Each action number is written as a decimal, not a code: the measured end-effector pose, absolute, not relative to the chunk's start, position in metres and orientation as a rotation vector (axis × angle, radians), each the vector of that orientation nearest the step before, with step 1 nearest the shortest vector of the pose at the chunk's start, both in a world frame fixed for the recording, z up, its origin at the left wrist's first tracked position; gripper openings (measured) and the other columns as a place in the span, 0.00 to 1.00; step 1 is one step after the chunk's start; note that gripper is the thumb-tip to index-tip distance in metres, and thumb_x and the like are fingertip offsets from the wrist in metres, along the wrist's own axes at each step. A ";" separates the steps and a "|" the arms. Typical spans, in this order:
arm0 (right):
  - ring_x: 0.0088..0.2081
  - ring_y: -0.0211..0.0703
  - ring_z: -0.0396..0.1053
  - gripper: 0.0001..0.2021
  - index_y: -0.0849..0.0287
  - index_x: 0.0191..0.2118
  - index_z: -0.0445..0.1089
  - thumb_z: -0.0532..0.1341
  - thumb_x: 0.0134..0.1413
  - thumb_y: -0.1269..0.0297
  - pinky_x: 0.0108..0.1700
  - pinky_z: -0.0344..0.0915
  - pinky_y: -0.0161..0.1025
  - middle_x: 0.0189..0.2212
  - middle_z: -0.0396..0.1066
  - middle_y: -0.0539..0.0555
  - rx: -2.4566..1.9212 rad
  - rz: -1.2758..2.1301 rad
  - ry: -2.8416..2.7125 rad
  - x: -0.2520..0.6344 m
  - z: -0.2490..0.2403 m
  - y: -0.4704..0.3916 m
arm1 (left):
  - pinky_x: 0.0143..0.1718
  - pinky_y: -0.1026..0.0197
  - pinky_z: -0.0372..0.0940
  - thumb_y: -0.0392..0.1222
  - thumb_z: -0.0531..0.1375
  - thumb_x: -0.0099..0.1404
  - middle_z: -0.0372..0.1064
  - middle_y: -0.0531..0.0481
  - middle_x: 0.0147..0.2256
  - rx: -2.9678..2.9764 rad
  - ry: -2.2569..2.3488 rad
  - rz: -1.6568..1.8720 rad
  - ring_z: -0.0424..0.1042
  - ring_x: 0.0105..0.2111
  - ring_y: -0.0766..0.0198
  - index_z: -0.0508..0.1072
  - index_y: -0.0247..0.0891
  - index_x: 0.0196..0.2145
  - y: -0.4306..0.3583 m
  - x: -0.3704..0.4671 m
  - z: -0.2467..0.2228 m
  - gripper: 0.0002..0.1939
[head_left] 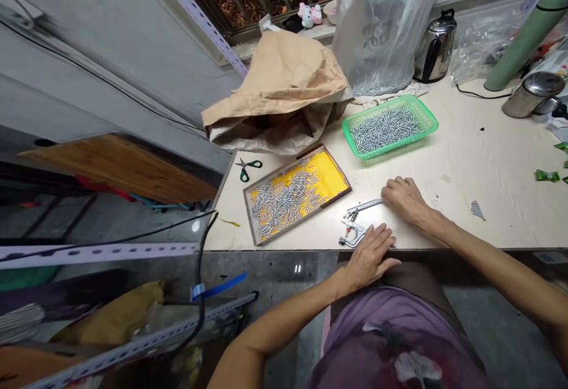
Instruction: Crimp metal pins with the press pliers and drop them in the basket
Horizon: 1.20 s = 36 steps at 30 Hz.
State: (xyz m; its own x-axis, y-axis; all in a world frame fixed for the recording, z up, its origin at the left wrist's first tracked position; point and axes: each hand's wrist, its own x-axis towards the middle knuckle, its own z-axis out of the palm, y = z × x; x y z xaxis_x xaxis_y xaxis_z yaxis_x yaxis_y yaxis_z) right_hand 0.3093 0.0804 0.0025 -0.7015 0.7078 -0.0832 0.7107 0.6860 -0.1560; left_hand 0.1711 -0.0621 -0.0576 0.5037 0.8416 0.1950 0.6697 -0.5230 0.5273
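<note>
A metal plier-like hand tool (354, 232) with a spring and a C-shaped jaw lies near the table's front edge. My right hand (406, 201) is closed round the end of its upper handle, which stands apart from the lower part. Over the lower handle rests my left hand (369, 256), its fingers stretched out flat and the thumb apart, hiding most of that handle. Left of the tool is a shallow tray (295, 223) with a yellow bottom, holding many small silvery metal pins. Behind it, a green plastic basket (370, 155) holds more of the same pins.
A large brown paper bag (293, 66) lies open behind the tray. Green-handled scissors (249, 167) lie at the left. At the back stand a clear plastic bag (377, 28), a metal kettle (437, 51) and a green cylinder (526, 42). Green-wrapped pieces (546, 175) lie far right.
</note>
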 end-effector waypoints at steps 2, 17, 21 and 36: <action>0.42 0.49 0.60 0.08 0.59 0.39 0.73 0.56 0.60 0.68 0.40 0.52 0.44 0.38 0.69 0.58 0.991 -0.315 2.942 0.290 0.008 0.069 | 0.62 0.41 0.54 0.49 0.55 0.67 0.64 0.35 0.56 2.361 1.227 0.598 0.56 0.62 0.50 0.63 0.33 0.57 -0.061 0.171 -0.058 0.25; 0.38 0.42 0.65 0.09 0.60 0.38 0.69 0.52 0.63 0.70 0.40 0.62 0.39 0.34 0.71 0.55 0.448 -0.900 3.348 0.235 0.001 0.054 | 0.48 0.48 0.67 0.44 0.51 0.69 0.73 0.45 0.44 2.241 1.593 0.749 0.70 0.48 0.54 0.69 0.44 0.51 -0.002 0.148 -0.070 0.15; 0.40 0.44 0.67 0.12 0.60 0.44 0.68 0.48 0.66 0.65 0.42 0.66 0.41 0.36 0.72 0.57 0.932 -0.948 3.657 0.251 0.036 0.086 | 0.50 0.49 0.68 0.44 0.52 0.69 0.71 0.43 0.47 2.327 1.587 0.843 0.69 0.49 0.54 0.70 0.43 0.50 -0.008 0.148 -0.061 0.14; 0.48 0.52 0.68 0.18 0.56 0.56 0.62 0.50 0.62 0.63 0.47 0.69 0.50 0.48 0.67 0.60 1.395 -0.470 3.338 0.324 0.001 0.135 | 0.39 0.58 0.62 0.36 0.57 0.64 0.68 0.45 0.35 2.079 2.324 0.153 0.65 0.39 0.58 0.72 0.35 0.32 0.067 0.011 -0.034 0.05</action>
State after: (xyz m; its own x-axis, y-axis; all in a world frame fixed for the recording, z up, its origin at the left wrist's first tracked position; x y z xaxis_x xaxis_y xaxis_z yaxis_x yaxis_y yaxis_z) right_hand 0.3242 0.1353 0.0008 -0.6000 0.7183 0.3521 0.5933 0.6948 -0.4065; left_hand 0.0114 0.0673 -0.0337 -0.1134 0.9923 0.0507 0.9903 0.1088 0.0859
